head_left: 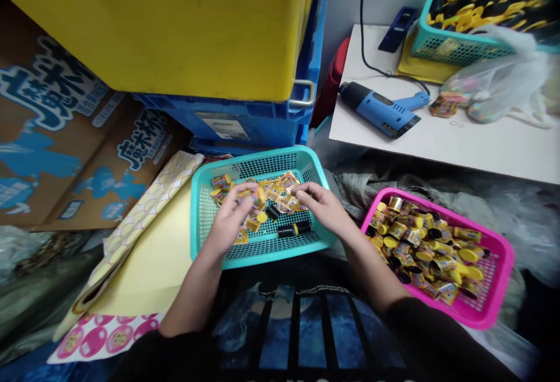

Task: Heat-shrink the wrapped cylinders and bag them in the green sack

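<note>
A turquoise plastic basket [262,258] lies before me, holding small printed wrappers [289,181] and little black tubs [286,231] with yellow parts. Over its left half is my left hand [234,213], its fingers closed around a small yellow printed piece [259,196] that looks blurred. My right hand [318,202] hovers at the basket's right side with thumb and fingers pinched together near the wrappers. Whatever sits in that pinch is too small to make out. A yellow-capped piece [261,217] lies just below the left fingertips.
A pink basket [499,288] full of labelled yellow-and-black tubs stands at right. On the white table [385,137] lie a blue heat gun [380,108], a plastic bag [511,73] and another turquoise basket [459,49]. Blue crates [262,122] and cardboard boxes [100,166] border the far and left sides.
</note>
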`<act>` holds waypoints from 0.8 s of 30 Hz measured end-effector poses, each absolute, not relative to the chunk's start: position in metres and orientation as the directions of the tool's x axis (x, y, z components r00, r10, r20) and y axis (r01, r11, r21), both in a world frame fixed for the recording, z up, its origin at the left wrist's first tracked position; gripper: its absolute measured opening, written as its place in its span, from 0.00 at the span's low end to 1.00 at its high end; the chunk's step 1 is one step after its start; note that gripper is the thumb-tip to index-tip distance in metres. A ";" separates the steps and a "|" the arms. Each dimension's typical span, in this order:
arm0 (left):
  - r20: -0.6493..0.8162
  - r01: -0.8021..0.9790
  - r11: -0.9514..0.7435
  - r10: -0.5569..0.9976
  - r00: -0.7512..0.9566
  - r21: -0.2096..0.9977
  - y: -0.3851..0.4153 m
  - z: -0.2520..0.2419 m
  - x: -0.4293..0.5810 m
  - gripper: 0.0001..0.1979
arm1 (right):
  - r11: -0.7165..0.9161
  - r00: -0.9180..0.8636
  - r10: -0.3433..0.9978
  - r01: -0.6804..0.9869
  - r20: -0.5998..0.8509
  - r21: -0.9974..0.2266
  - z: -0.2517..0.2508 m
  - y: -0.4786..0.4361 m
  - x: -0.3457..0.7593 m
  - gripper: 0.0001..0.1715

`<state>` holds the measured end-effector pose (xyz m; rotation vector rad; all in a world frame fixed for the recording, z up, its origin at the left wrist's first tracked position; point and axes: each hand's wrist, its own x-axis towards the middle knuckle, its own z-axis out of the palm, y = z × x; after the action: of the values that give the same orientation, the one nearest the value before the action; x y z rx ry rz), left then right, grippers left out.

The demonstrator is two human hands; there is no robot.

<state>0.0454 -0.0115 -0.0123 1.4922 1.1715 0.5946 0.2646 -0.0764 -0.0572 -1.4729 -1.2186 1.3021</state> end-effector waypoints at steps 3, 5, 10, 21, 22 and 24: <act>-0.076 0.652 -0.112 0.965 0.253 0.750 0.005 -0.024 0.025 0.20 | -0.234 -0.130 0.935 0.471 -0.329 -0.851 -0.077 -0.080 0.271 0.21; -0.040 0.724 -0.165 0.966 0.256 0.670 0.011 -0.029 0.024 0.22 | -0.228 -0.185 0.885 0.628 -0.427 -0.744 -0.090 -0.083 0.266 0.19; -0.108 0.706 -0.348 0.851 0.514 0.617 0.028 -0.033 0.068 0.14 | -0.142 -0.218 0.832 0.805 -0.510 -0.576 -0.092 -0.085 0.255 0.18; -0.261 0.752 -0.377 0.775 0.576 0.541 0.062 -0.105 0.161 0.15 | -0.096 -0.140 0.969 0.547 -0.204 -0.832 -0.048 -0.114 0.279 0.26; -0.267 0.762 -0.347 0.790 0.551 0.546 0.061 -0.107 0.158 0.15 | -0.107 -0.096 0.979 0.513 -0.181 -0.852 -0.049 -0.117 0.283 0.24; -0.282 0.778 -0.287 0.817 0.503 0.559 0.062 -0.104 0.149 0.14 | -0.121 -0.016 0.990 0.445 -0.143 -0.887 -0.052 -0.119 0.292 0.23</act>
<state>0.1491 0.0620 -0.1043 2.0956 1.3005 0.0772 0.2919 -0.1194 -0.0522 -1.6284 -1.5132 1.0948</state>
